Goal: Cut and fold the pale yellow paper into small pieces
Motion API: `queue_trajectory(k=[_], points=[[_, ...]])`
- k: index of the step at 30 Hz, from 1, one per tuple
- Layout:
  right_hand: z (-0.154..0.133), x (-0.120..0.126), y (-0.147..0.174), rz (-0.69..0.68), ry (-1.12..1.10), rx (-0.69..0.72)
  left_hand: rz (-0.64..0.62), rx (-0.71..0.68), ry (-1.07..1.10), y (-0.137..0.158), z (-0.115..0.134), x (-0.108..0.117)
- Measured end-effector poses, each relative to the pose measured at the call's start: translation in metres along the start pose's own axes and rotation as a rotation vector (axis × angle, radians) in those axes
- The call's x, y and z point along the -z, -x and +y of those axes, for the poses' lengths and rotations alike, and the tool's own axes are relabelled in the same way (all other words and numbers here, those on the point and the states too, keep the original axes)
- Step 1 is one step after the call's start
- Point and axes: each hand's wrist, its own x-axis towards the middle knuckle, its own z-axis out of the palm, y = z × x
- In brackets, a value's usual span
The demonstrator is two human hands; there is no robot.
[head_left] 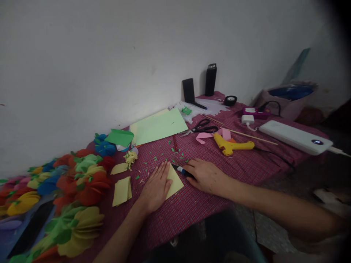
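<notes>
My left hand (157, 186) lies flat with fingers stretched out, pressing a folded piece of pale yellow paper (176, 183) onto the table. On the paper's right side, my right hand (204, 174) is closed around a slim dark-and-blue tool, which looks like a utility knife (181, 169). Its tip touches or hovers just over the paper's upper edge; I cannot tell which. Small green paper scraps (155, 159) are scattered beyond both hands. Left of my left hand sit a stack of cut yellow paper (122, 191) and a fringed yellow paper piece (131, 157).
Many colourful paper flowers (91, 186) crowd the left side. Behind lie large pale green sheets (159, 128) and black scissors (204, 128). To the right are a yellow glue gun (231, 145), a wooden stick (249, 136) and a white power bank (294, 137). A black bottle (211, 80) stands near the wall.
</notes>
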Motion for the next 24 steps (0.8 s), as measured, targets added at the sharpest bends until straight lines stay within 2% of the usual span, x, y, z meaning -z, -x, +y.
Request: queue_trajectory(k=[14,20,24], points=[[-0.006,0.005,-0.018,-0.029,0.028,0.038,-0.002,-0.014,-0.016,0.000,0.001,-0.001],[0.004,-0.001,-0.013,-0.010,0.037,-0.018,-0.001,-0.005,-0.017,0.000,0.000,-0.001],[0.015,0.006,-0.003,0.003,0.046,-0.046,0.004,-0.004,-0.009,0.001,0.001,0.000]])
